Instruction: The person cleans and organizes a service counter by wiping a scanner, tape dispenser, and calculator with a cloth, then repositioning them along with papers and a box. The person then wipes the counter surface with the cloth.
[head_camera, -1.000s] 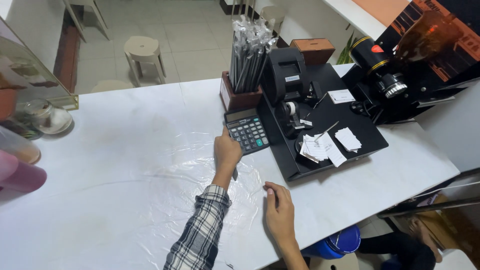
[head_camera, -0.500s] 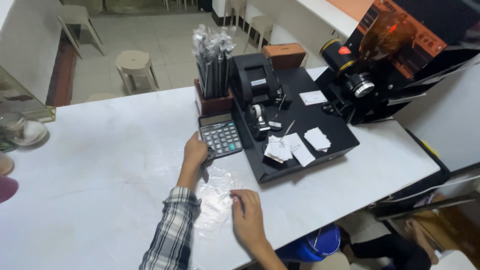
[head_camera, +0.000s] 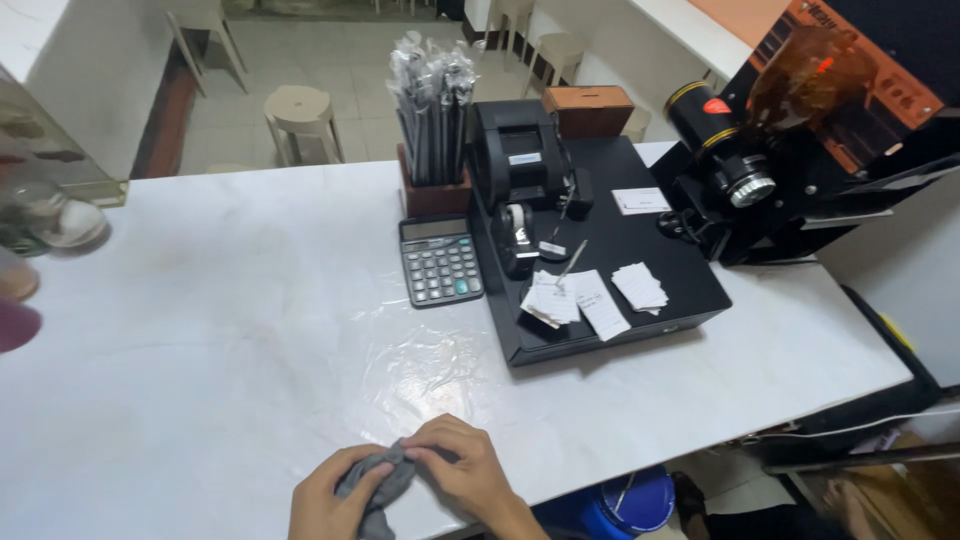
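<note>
1. Down at the near edge of the head view, both hands meet over a crumpled grey cloth rag (head_camera: 372, 487) that lies on the white stone-look countertop (head_camera: 200, 330).
2. Left hand (head_camera: 327, 500) curls around the rag's left side, fingers clenched on the fabric; right hand (head_camera: 462, 472) pinches its upper right fold between thumb and fingertips.
3. Judging by its bunched folds, the rag is soft, light and limp. It should give under any squeeze, so a gathered handful or a pinched edge would hold it well.
4. A wet, glossy patch shines on the countertop just beyond the hands.
5. Farther back sits a dark grey desk calculator (head_camera: 440, 261), touching or just beside a flat black cash drawer (head_camera: 640, 240) that bears small white paper slips (head_camera: 575, 297) and a black receipt printer (head_camera: 520, 160).
6. Behind the calculator, a brown wooden box holds wrapped black straws (head_camera: 432, 110).
</note>
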